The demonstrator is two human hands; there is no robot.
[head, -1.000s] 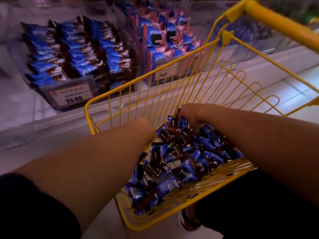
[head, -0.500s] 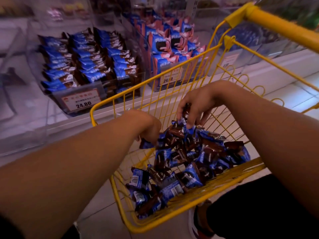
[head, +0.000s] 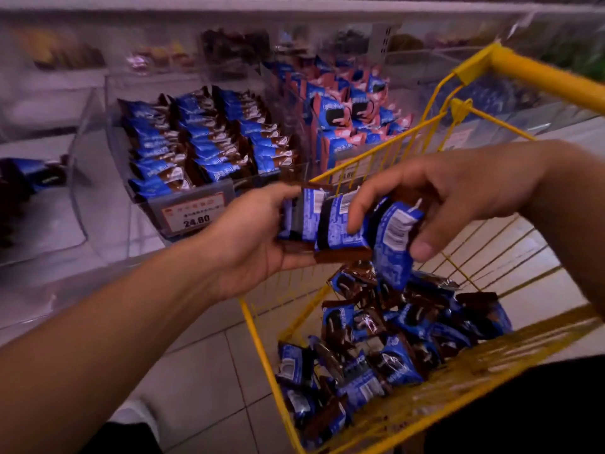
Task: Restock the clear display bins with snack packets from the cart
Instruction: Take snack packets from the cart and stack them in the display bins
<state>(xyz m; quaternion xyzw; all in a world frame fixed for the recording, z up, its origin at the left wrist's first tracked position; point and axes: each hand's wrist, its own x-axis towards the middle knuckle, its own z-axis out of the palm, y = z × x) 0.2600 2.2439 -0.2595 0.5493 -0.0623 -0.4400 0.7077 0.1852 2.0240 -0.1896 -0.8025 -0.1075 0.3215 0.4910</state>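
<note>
Price tag (head: 193, 213) on bin (head: 209, 152) front reads "24.80"; small red print above it illegible. Second tag behind cart (head: 435, 407) wires partly hidden. Packets (head: 330, 221): blue wrappers, brown crimped ends, white barcode panels, backs facing up; brand script too blurred to read. Left hand (head: 248, 237), just right of bin tag, fingers curled under fanned stack of packets, thumb pressed on top. Right hand (head: 435, 194) over cart, fingers and thumb pinching one packet at stack's right edge. More packets loose in cart; neat rows fill bin.
</note>
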